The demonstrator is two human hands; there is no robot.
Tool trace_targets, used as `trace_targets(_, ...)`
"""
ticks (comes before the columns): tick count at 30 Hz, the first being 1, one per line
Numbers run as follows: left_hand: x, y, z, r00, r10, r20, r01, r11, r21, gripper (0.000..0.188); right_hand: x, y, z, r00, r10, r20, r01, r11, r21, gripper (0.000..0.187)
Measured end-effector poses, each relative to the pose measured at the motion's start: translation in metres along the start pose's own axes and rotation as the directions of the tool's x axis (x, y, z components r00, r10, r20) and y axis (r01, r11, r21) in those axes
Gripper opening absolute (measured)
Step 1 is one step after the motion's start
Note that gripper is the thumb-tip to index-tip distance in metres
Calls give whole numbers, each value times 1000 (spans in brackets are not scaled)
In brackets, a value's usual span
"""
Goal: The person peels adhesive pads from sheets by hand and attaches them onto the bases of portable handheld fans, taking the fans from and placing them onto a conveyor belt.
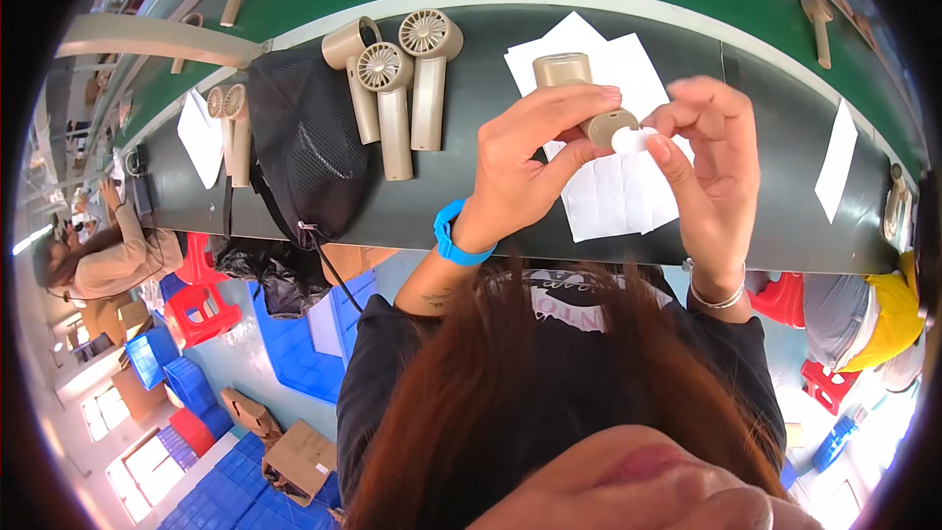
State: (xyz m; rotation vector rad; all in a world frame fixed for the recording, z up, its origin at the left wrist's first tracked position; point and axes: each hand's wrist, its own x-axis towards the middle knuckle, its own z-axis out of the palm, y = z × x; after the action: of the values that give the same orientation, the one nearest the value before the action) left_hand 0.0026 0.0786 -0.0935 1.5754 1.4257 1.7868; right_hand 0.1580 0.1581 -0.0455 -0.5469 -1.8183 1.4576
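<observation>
Here, the left hand clamps a tan handle; the half-open right hand pinches a white disc above a black table, red stools nearby.

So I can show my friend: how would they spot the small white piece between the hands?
On the dark table, find the white sheets. Above them, the left hand holds a beige item; at its round end, pinched by the right hand, is the small white piece. Its rounded edge sets it apart from the straight-edged sheets.
</observation>
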Motion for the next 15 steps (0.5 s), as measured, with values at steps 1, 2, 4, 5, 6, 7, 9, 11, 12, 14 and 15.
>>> trace_targets(1,-1,1,1,1000,-6,4,6,1000,0,38,-1,0,3,1000,18,-12,-18,999,28,39)
trace_targets(2,-3,2,1,999,-44,14,45,998,-45,38,-2,7,1,999,-52,3,52,998,-20,52)
trace_targets(4,-5,4,2,996,-86,28,88,992,-89,38,-5,5,2,999,-38,-12,38,999,13,53)
trace_targets(5,-6,5,2,993,-107,40,111,987,-120,39,-6,4,4,999,-29,-23,30,999,44,54)
trace_targets(6,-7,5,1,991,-127,52,134,980,-150,41,-6,4,5,999,-26,-23,27,999,47,54)
trace_targets(7,-7,6,2,990,-129,56,136,979,-151,41,-7,4,5,999,-5,-47,8,998,59,53)
trace_targets(9,-6,7,2,985,-144,94,161,965,-206,44,-8,3,3,997,17,-74,-11,997,72,53)
trace_targets(11,-8,8,2,984,-148,95,165,963,-211,44,-9,2,4,997,30,-77,-26,998,52,51)
trace_targets(12,-8,8,2,984,-150,95,167,962,-217,45,-9,2,5,997,31,-77,-27,998,52,51)
trace_targets(14,-8,8,3,982,-158,103,178,959,-221,44,-10,3,3,997,15,-76,-11,999,47,49)
trace_targets(15,-7,7,4,980,-166,108,187,956,-228,44,-10,4,2,997,15,-77,-11,999,50,49)
